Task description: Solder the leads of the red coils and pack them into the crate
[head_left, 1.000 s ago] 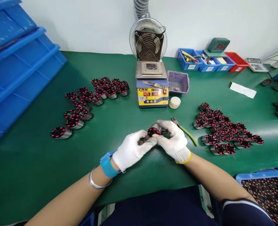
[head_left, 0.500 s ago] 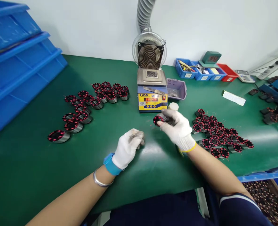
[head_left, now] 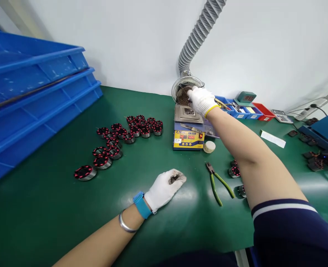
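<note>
Head view: the gloved right hand reaches to the upper centre, covering part of the fan, near the metal top of the yellow-fronted box. Its fingertips are mostly hidden, so I cannot tell whether they clamp anything. The gloved left hand is at lower centre, fingers curled towards the thumb; whether something small is pinched there I cannot tell. Black-and-red rings stand left of centre, wound faces up, presumably to protect the wires; others show at right, partly behind the right arm. The pliers lie spread, handles towards the person, probably for easy pickup. The hose likely carries off fumes. The left hand has room to move on the green table between rings and pliers; crates bound the left, the wall the back.
</note>
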`<state>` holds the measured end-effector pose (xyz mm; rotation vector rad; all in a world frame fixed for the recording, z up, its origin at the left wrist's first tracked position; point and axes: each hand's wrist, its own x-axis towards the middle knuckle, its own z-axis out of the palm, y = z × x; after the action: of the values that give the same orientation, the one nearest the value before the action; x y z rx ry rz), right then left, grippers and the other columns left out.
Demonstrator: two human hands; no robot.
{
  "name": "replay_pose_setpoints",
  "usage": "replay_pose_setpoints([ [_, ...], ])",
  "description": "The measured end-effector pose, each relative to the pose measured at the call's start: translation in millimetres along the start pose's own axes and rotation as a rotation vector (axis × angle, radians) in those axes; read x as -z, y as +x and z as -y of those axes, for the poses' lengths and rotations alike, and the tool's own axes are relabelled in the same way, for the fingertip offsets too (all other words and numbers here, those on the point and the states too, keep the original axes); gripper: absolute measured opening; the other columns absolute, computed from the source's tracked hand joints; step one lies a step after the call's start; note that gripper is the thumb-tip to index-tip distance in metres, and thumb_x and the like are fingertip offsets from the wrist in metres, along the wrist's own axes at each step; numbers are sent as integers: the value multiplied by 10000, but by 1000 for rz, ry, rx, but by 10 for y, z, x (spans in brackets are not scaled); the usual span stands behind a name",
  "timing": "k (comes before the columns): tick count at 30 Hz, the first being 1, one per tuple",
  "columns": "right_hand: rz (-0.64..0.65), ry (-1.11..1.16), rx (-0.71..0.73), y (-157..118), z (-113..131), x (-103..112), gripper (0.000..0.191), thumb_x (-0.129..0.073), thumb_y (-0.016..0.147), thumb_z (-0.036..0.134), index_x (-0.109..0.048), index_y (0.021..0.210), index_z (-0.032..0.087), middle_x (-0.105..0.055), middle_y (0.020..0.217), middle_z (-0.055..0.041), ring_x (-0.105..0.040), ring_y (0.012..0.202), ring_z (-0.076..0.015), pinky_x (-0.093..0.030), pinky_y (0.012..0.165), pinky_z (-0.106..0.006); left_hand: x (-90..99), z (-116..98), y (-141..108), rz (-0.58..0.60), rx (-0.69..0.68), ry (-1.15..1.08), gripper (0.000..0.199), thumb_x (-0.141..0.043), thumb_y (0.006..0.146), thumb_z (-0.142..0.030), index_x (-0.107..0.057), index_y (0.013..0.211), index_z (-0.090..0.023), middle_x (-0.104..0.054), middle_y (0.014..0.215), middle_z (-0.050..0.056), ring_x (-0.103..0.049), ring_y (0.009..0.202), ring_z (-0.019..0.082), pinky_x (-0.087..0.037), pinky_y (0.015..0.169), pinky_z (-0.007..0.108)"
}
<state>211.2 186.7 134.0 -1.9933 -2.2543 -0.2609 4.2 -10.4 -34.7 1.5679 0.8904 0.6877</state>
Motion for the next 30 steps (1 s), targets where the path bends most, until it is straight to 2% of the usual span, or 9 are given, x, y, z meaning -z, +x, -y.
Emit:
replay_pose_setpoints([
  [3, 35, -195, 17, 89, 32, -79, 388, -630, 787, 135, -560, 1168, 101, -526, 1190, -208, -532, 1079, -379, -433, 858, -569, 7, -31, 2, 9, -12, 21, 164, -568, 805, -311, -623, 850, -163, -675, 842, 57, -615, 788, 173, -483, 745, 290],
  [9, 66, -320, 58, 130, 23, -222, 418, -605, 771, 94, -559, 1184, 134, -523, 1168, -191, -542, 1058, -375, -459, 826, -534, 8, -54, 3, 15, -24, 46, 176, -557, 816, -329, -622, 859, -170, -679, 846, 54, -619, 786, 177, -487, 742, 291],
  [13, 60, -347, 59, 120, 40, -233, 412, -614, 776, 125, -563, 1185, 137, -530, 1155, -191, -550, 1043, -372, -469, 810, -530, 7, -51, 9, 16, -21, 49, 181, -561, 815, -336, -620, 863, -172, -683, 854, 56, -628, 796, 183, -494, 750, 299],
  [17, 23, -290, 59, 112, 27, -132, 386, -623, 789, 161, -573, 1170, 131, -543, 1163, -187, -558, 1036, -367, -472, 817, -532, -2, -32, 14, 9, -21, 28, 189, -569, 813, -343, -619, 871, -170, -685, 869, 64, -632, 814, 188, -502, 778, 312],
  [21, -68, -119, -20, 42, -20, 34, 430, -651, 790, 302, -579, 1194, 176, -546, 1205, -156, -557, 1049, -349, -468, 834, -543, -16, 3, 24, -20, 0, -21, 243, -587, 812, -366, -623, 934, -159, -689, 921, 83, -641, 849, 197, -511, 815, 331],
  [24, -141, 112, -84, -126, -7, 85, 424, -651, 783, 368, -600, 1184, 242, -609, 1143, -89, -570, 1049, -322, -464, 855, -550, -22, 36, 54, -112, 33, -84, 336, -606, 811, -387, -608, 1043, -144, -686, 962, 97, -645, 856, 195, -523, 804, 329],
  [27, -157, 370, -95, -415, 119, -19, 394, -663, 774, 432, -648, 1112, 231, -667, 1027, -63, -609, 991, -274, -488, 862, -492, -17, 62, 103, -251, 25, -173, 466, -616, 817, -385, -544, 1194, -121, -668, 1043, 120, -646, 903, 191, -529, 821, 319],
  [30, -72, 715, -69, -801, 384, -262, 428, -687, 752, 443, -657, 1102, 200, -689, 967, -61, -645, 899, -236, -524, 826, -435, -10, 65, 126, -356, -32, -229, 626, -600, 843, -376, -393, 1374, -117, -595, 1237, 164, -635, 1013, 198, -522, 888, 313],
])
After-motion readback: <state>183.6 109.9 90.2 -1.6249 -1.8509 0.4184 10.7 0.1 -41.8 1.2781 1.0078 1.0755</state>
